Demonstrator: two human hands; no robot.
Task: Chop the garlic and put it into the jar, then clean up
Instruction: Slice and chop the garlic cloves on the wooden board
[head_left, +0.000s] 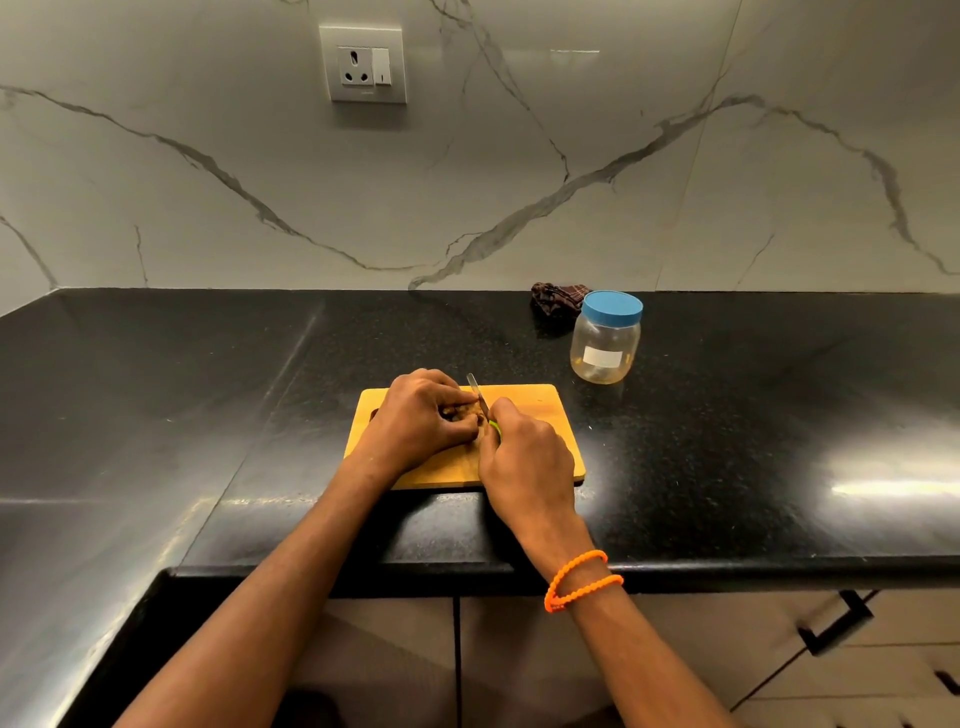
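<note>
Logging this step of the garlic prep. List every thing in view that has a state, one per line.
Jar: upright on the counter, blue lid on, looks empty.
Knife: gripped in the right hand, blade down over the garlic.
Garlic: on the cutting board, held under the left hand, mostly hidden.
Cloth: crumpled behind the jar.
Wall socket: nothing plugged in.

No legible text appears. The clear plastic jar with a blue lid (605, 338), near the black countertop's (727, 415) back edge, bears a white label too blurred to read; the grey wall socket plate (362, 63) shows no readable marking.
</note>
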